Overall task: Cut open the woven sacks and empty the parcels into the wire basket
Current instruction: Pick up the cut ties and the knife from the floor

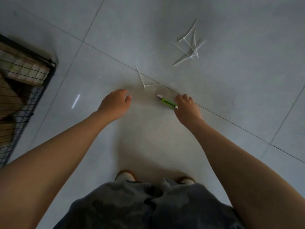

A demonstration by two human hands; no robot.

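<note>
Green knife (166,101): my right hand (187,107) grips its tail.
Left hand (115,103): mine, loosely curled, empty.
Wire basket (53,66): nine o'clock.

This looks like a parcel storeroom or sorting room, not a home. The floor (231,90) is large glossy grey tiles with dark joints. At the left stands a black wire basket (51,71) holding brown cardboard boxes (9,95). Cut white cable ties (189,47) lie scattered on the far tiles.

Bare forearms (71,146), grey trousers (148,207), brown shoes (126,175).
</note>
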